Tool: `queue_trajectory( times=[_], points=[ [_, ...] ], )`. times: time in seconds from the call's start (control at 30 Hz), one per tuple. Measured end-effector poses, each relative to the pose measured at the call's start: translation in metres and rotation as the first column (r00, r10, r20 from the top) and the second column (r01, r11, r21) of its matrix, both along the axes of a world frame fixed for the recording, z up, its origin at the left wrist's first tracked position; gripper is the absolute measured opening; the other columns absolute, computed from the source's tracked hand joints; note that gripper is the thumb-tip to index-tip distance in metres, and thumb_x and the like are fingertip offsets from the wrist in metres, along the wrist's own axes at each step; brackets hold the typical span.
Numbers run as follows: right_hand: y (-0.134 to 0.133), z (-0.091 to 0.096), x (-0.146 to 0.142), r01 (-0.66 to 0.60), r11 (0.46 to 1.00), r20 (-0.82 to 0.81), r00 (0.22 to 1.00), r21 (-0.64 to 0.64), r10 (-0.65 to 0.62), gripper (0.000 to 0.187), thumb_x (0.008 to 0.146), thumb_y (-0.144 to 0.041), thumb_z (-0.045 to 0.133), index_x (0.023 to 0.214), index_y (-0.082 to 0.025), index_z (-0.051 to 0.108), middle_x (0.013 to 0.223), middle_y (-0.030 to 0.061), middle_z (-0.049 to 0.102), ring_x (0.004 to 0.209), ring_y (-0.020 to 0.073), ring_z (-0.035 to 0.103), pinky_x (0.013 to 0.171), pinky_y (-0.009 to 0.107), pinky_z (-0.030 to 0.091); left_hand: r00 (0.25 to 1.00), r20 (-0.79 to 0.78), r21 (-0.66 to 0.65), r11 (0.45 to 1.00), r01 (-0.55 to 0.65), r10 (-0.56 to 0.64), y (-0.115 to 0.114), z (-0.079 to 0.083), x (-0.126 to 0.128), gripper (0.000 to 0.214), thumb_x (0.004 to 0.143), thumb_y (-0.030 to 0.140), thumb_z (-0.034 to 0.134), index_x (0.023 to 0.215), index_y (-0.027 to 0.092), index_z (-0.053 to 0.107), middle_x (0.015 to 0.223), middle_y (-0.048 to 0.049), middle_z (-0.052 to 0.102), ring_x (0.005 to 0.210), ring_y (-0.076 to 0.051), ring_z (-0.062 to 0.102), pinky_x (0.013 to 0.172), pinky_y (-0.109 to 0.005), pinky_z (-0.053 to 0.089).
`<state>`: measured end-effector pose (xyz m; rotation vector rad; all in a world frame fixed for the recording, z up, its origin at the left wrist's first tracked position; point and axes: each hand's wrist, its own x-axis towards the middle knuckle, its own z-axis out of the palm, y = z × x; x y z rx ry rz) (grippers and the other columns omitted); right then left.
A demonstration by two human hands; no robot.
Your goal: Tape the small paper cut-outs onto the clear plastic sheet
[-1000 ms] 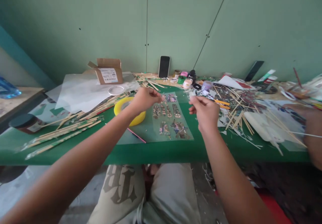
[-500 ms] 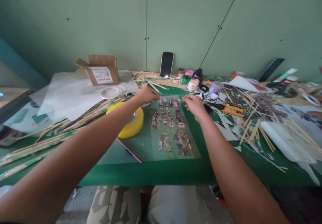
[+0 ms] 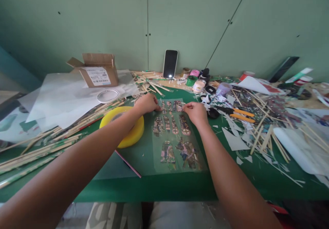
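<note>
A clear plastic sheet (image 3: 168, 138) lies on the green table top, with several dark, patterned cut-out pieces (image 3: 189, 153) in rows under or on it. My left hand (image 3: 147, 103) is closed in a pinch at the sheet's upper left side. Opposite it, my right hand (image 3: 195, 112) pinches at the upper right side. Whatever thin, clear thing the fingertips hold between them is too faint to make out. Beneath my left forearm rests a big yellow roll of tape (image 3: 133, 133). A thin pink stick (image 3: 128, 164) lies left of the sheet.
Behind the hands, a phone (image 3: 170, 63) leans on the wall near small paint pots (image 3: 198, 85). An open cardboard box (image 3: 99, 76) stands back left, with wooden sticks (image 3: 38, 153) in front. Orange-handled pliers (image 3: 241, 115) and paper scraps (image 3: 233, 138) litter the right.
Both hands have come down toward me, from the sheet's top edge to beside its top row of pieces. The view has shifted slightly.
</note>
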<state>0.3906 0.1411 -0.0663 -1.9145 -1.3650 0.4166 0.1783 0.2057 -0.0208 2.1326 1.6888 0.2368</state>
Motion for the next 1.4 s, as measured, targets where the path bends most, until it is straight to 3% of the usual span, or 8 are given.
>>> queue_trajectory(
  times=[0.43,0.57,0.67,0.77,0.9,1.07,1.23,1.4],
  points=[
    [-0.001,-0.005,-0.003,0.030,0.999,0.131,0.991,0.017,-0.032,0.017,0.078,-0.032,0.066,0.088,-0.019,0.072,0.082,0.0067,0.075,0.079,0.0233,0.069,0.063,0.029,0.044,0.982,-0.172,0.080,0.993,0.088,-0.073,-0.015,0.012,0.004,0.036,0.069,0.041,0.076,0.098,0.021,0.067,0.092,-0.0086,0.071,0.091,-0.028,0.066,0.077,-0.034,0.049],
    [-0.001,-0.005,-0.002,0.022,0.999,0.172,0.985,0.028,-0.027,0.027,0.079,-0.032,0.065,0.102,-0.018,0.068,0.082,0.0055,0.074,0.080,0.0240,0.068,0.066,0.030,0.044,0.920,-0.233,0.165,0.919,0.357,-0.315,-0.027,0.011,0.017,0.034,0.080,0.024,0.064,0.114,0.025,0.067,0.118,-0.0081,0.067,0.112,-0.027,0.061,0.091,-0.035,0.047],
    [-0.003,-0.004,-0.004,0.006,1.000,0.205,0.979,0.019,-0.009,0.026,0.081,-0.030,0.063,0.104,-0.018,0.066,0.082,0.0057,0.074,0.082,0.0243,0.068,0.067,0.030,0.045,0.792,-0.296,0.169,0.786,0.594,-0.535,-0.036,0.004,0.031,0.040,0.091,0.022,0.048,0.128,0.020,0.062,0.136,-0.0094,0.060,0.125,-0.026,0.055,0.103,-0.036,0.042],
    [-0.004,-0.002,-0.007,0.005,1.000,0.236,0.972,0.004,-0.005,0.025,0.084,-0.030,0.062,0.106,-0.019,0.065,0.084,0.0061,0.074,0.084,0.0246,0.068,0.068,0.031,0.045,0.706,-0.365,0.085,0.733,0.674,-0.607,-0.041,-0.004,0.038,0.052,0.097,0.026,0.037,0.146,0.010,0.043,0.154,-0.0135,0.042,0.141,-0.026,0.040,0.115,-0.035,0.029],
    [-0.003,-0.003,-0.007,0.027,0.999,0.304,0.953,-0.031,-0.017,0.023,0.084,-0.029,0.062,0.106,-0.020,0.063,0.085,0.0073,0.074,0.085,0.0256,0.068,0.070,0.032,0.046,0.642,-0.416,-0.061,0.725,0.686,-0.643,-0.044,-0.005,0.035,0.067,0.098,0.039,0.033,0.154,0.004,0.022,0.162,-0.0162,0.019,0.151,-0.028,0.016,0.121,-0.039,0.016],
    [-0.003,-0.001,0.002,0.048,0.999,0.331,0.943,-0.024,-0.037,0.024,0.085,-0.026,0.059,0.107,-0.019,0.064,0.088,0.0092,0.073,0.087,0.0276,0.067,0.076,0.036,0.048,0.681,-0.405,-0.086,0.767,0.636,-0.610,-0.057,0.000,0.026,0.077,0.095,0.053,0.036,0.155,0.008,0.021,0.162,-0.0177,0.013,0.151,-0.030,0.016,0.120,-0.046,0.022],
    [-0.005,0.000,-0.004,-0.257,0.949,0.363,0.915,0.184,0.177,0.041,0.091,-0.015,0.034,0.117,-0.016,0.066,0.119,0.0134,0.068,0.115,0.0247,0.060,0.101,0.038,0.045,0.694,-0.388,-0.103,0.777,0.622,-0.607,-0.069,0.001,0.024,0.081,0.093,0.057,0.038,0.155,0.008,0.021,0.162,-0.0176,0.012,0.151,-0.030,0.014,0.121,-0.043,0.018],
    [-0.006,-0.015,-0.012,-0.509,0.860,0.384,0.788,-0.032,0.481,0.052,0.097,-0.028,0.030,0.144,-0.014,0.047,0.148,0.0128,0.049,0.140,0.0241,0.041,0.115,0.044,0.033,0.727,-0.392,-0.102,0.812,0.575,-0.564,-0.078,0.001,0.028,0.083,0.092,0.057,0.042,0.155,0.007,0.021,0.161,-0.0194,0.012,0.151,-0.031,0.014,0.120,-0.044,0.020]
  ],
)
